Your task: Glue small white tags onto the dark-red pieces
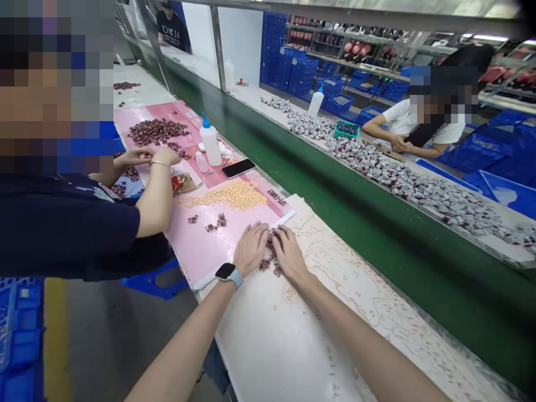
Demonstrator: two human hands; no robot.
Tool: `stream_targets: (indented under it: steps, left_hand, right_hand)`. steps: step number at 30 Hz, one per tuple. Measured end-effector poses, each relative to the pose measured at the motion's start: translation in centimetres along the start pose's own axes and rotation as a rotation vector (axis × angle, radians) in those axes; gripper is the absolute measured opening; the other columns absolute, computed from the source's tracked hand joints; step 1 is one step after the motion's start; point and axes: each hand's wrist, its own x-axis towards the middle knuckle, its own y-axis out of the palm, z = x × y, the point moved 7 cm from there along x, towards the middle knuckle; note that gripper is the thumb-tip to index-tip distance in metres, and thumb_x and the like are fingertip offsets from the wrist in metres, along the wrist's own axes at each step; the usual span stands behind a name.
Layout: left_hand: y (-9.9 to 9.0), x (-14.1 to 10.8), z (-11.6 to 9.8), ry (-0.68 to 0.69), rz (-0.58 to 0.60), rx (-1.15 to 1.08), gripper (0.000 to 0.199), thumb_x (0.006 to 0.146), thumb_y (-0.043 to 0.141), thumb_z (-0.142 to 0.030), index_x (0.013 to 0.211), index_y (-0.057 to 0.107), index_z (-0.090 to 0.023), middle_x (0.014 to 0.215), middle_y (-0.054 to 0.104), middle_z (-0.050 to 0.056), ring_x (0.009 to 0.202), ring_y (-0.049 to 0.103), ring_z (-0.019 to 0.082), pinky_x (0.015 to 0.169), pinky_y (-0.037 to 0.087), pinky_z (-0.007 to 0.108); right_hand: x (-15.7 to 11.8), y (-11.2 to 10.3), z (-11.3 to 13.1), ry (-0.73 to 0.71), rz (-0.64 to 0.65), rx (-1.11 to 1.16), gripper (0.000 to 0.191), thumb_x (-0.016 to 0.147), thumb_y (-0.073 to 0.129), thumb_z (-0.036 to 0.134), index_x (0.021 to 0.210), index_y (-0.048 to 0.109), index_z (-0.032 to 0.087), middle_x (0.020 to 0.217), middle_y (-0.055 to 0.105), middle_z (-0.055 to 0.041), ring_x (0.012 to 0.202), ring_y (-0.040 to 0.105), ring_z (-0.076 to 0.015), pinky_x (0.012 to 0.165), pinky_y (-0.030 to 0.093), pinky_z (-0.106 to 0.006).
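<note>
My left hand [251, 247], with a watch [226, 272] on its wrist, rests at the edge of the pink sheet [201, 245]. Close beside it is my right hand [288, 252], its fingers spread over the white table [268, 335]. Small dark brown pieces [265, 264] lie between and under the two hands, partly covered by the fingers. Neither hand shows a piece lifted off the surface. A few more dark pieces [221, 219] sit on the pink sheet, below a spread pile of small yellow beads [240, 195].
A person at the left works near a dark brown pile [157, 132]. A white bottle [211, 143] and a black phone [238, 168] stand and lie beyond the beads. The green conveyor [301, 192] runs along the table; another person sits across it by many grey pieces [389, 173].
</note>
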Motion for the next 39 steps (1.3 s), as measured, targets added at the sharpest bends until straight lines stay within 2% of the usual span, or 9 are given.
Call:
stream_targets:
  steps: [4,7,9,14,19,26,31,35,39]
  left_hand:
    - [-0.4,-2.4,-1.2,-0.059,0.057,-0.228,0.054,0.107,0.035,-0.054,0.14,0.056,-0.016,0.137,0.063,0.014,0.134,0.057,0.024,0.121,0.038,0.054]
    - [-0.5,-3.9,-1.6,-0.149,-0.022,-0.368,0.061,0.107,0.028,-0.057,0.147,0.048,-0.016,0.144,0.058,0.016,0.139,0.054,0.025,0.121,0.04,0.054]
    - [-0.8,-4.7,-1.7,-0.199,-0.115,-0.432,0.062,0.107,0.026,-0.058,0.148,0.047,-0.016,0.148,0.054,0.017,0.143,0.05,0.025,0.122,0.037,0.055]
    - [-3.2,-7.8,-1.1,-0.288,-0.356,-0.466,0.057,0.106,0.031,-0.057,0.138,0.054,-0.015,0.144,0.056,0.014,0.14,0.05,0.025,0.122,0.035,0.055]
    - [-5.2,-11.7,-0.7,-0.359,-0.489,-0.371,0.047,0.106,0.037,-0.052,0.126,0.06,-0.016,0.129,0.062,0.013,0.126,0.057,0.024,0.116,0.042,0.051]
    - [-2.7,-11.9,-0.4,-0.343,-0.342,-0.265,0.043,0.105,0.045,-0.046,0.136,0.056,-0.018,0.138,0.059,0.013,0.133,0.054,0.026,0.118,0.039,0.054]
    - [-3.4,-10.8,-0.8,-0.271,-0.356,-0.161,0.038,0.107,0.041,-0.039,0.132,0.056,-0.015,0.131,0.062,0.013,0.124,0.06,0.024,0.11,0.048,0.05]
    - [-3.9,-8.0,-0.9,-0.093,-0.25,0.015,0.039,0.103,0.048,-0.032,0.139,0.052,-0.016,0.143,0.053,0.015,0.138,0.049,0.027,0.119,0.039,0.055]
    - [-1.7,-5.0,-0.2,0.037,-0.035,0.161,0.057,0.096,0.06,-0.035,0.148,0.047,-0.016,0.161,0.036,0.018,0.153,0.031,0.034,0.125,0.029,0.059]
  right_hand:
    - [-3.4,-0.2,1.4,-0.041,0.034,0.011,0.056,0.104,0.048,0.043,0.156,0.04,0.024,0.161,0.039,-0.0152,0.152,0.034,-0.0303,0.124,0.034,-0.054]
    - [-4.5,0.5,2.6,-0.138,0.116,-0.083,0.081,0.09,0.07,0.05,0.159,0.037,0.026,0.17,0.022,-0.0149,0.158,0.014,-0.0421,0.125,0.02,-0.067]
    - [-4.3,1.3,3.4,-0.19,0.162,-0.182,0.085,0.084,0.076,0.051,0.158,0.041,0.028,0.172,0.018,-0.0144,0.158,0.009,-0.0471,0.122,0.017,-0.073]
    - [-3.2,3.0,4.8,-0.261,0.204,-0.273,0.069,0.083,0.076,0.055,0.146,0.057,0.033,0.167,0.033,-0.0113,0.155,0.012,-0.0491,0.119,0.015,-0.076]
    - [-3.8,2.9,5.4,-0.273,0.094,-0.22,0.045,0.088,0.072,0.051,0.127,0.068,0.028,0.149,0.054,-0.0111,0.144,0.035,-0.0402,0.118,0.028,-0.062]
    - [-4.8,3.1,5.9,-0.269,0.064,-0.171,0.02,0.096,0.064,0.036,0.11,0.072,0.024,0.117,0.068,-0.0108,0.109,0.056,-0.0291,0.09,0.047,-0.043]
    - [-5.2,2.7,5.5,-0.213,0.026,-0.039,0.016,0.094,0.062,0.027,0.101,0.076,0.025,0.1,0.07,-0.0092,0.091,0.06,-0.0246,0.081,0.051,-0.037]
    - [-5.5,1.5,4.1,-0.079,-0.071,0.154,0.014,0.091,0.065,0.026,0.09,0.079,0.027,0.094,0.071,-0.0078,0.087,0.063,-0.0228,0.078,0.054,-0.036]
    - [-5.6,-0.8,1.7,0.175,-0.24,0.419,0.018,0.088,0.068,0.037,0.086,0.079,0.023,0.096,0.071,-0.008,0.078,0.065,-0.0194,0.071,0.057,-0.034]
